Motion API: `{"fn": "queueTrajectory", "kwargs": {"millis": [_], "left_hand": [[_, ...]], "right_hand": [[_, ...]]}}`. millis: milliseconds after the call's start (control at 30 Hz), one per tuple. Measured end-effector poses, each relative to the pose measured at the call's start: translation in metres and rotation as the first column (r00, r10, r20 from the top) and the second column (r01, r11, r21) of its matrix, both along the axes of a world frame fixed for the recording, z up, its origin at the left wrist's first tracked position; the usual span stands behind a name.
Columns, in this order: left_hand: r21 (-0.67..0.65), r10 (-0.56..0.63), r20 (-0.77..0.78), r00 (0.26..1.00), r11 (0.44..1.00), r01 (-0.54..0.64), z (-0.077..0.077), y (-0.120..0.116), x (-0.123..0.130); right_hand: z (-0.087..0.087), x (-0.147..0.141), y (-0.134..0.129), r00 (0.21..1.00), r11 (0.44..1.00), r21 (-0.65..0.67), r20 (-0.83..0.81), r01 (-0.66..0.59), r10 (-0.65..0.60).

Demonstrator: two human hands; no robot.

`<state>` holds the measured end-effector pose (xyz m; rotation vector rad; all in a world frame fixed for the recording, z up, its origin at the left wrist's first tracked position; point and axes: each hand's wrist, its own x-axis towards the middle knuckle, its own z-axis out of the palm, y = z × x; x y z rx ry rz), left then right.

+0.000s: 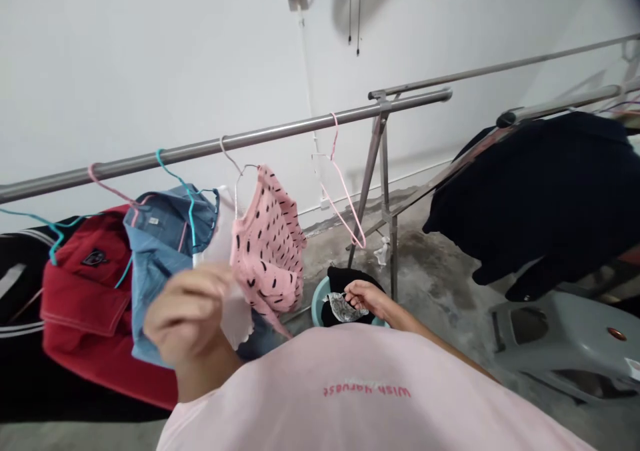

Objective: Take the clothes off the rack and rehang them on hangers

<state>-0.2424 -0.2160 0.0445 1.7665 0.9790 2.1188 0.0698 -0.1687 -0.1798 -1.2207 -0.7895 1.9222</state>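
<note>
my left hand [187, 311] is closed, pinching a thin white cloth [227, 291], with a pink black-flecked top [267, 251] hanging just beyond it; my right hand [364, 298] grips a grey patterned cloth [343, 308] above a round teal basin [317, 301] holding black clothes [350, 281].

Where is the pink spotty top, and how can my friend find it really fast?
Look for the long silver metal rail in front of the white wall. The pink top with black dashes hangs from it on a pale wire hanger. Unlike the plain blue shirt beside it, it's covered in little black marks.
</note>
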Motion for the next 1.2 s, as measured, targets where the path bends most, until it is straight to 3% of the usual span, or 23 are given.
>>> {"fn": "queueTrajectory", "kwargs": {"millis": [67, 133, 267, 333, 400, 500, 600, 700, 767, 967, 1100, 1200], "left_hand": [[0.137, 0.160, 0.080, 0.984, 0.976, -0.170, 0.003, 0.018, -0.006], [0.004, 0.199, -0.004, 0.980, 0.980, -0.199, -0.001, 0.040, -0.009], [-0.307, -0.029, -0.070, 0.997, 0.952, 0.006, -0.029, 0.072, 0.000], [-0.346, -0.097, -0.059, 0.994, 0.936, 0.070, -0.041, 0.080, 0.008], [-0.347, -0.101, -0.097, 0.990, 0.936, 0.062, -0.045, 0.083, 0.017], [-0.329, -0.004, -0.245, 0.970, 0.941, -0.080, -0.039, 0.083, 0.027], [-0.317, 0.173, -0.402, 0.899, 0.895, -0.314, -0.034, 0.078, 0.035], [-0.190, 0.361, -0.507, 0.783, 0.839, -0.510, -0.036, 0.072, 0.041], [-0.067, 0.431, -0.534, 0.728, 0.836, -0.544, -0.040, 0.070, 0.045], [0.199, 0.459, -0.576, 0.677, 0.881, -0.428, -0.053, 0.071, 0.051], [0.413, 0.487, -0.489, 0.724, 0.860, -0.300, -0.069, 0.076, 0.044], [0.483, 0.472, -0.476, 0.742, 0.845, -0.227, -0.081, 0.082, 0.039]], "right_hand": [[-0.001, -0.001, 0.000, 1.000, 1.000, -0.013, 0.007, -0.012, 0.012], [-0.001, -0.002, 0.000, 1.000, 1.000, -0.016, 0.009, -0.014, 0.014], [-0.001, -0.004, -0.003, 1.000, 1.000, -0.009, 0.014, -0.008, 0.008], [0.000, -0.004, -0.003, 1.000, 1.000, -0.007, 0.021, -0.006, 0.006], [-0.001, -0.003, -0.001, 1.000, 1.000, -0.005, 0.031, -0.006, 0.006], [-0.003, 0.000, 0.003, 0.998, 0.999, -0.016, 0.052, -0.030, 0.030], [-0.004, 0.002, 0.005, 0.997, 0.999, -0.007, 0.066, -0.039, 0.040], [0.000, 0.004, 0.004, 0.996, 0.999, 0.034, 0.084, -0.019, 0.016], [0.006, 0.004, 0.004, 0.994, 0.998, 0.064, 0.107, -0.011, 0.004], [0.028, -0.005, 0.006, 0.986, 0.984, 0.172, 0.164, -0.053, 0.024], [0.048, -0.021, 0.011, 0.980, 0.966, 0.227, 0.183, -0.120, 0.079], [0.067, -0.035, 0.016, 0.980, 0.949, 0.281, 0.176, -0.144, 0.096]]}}
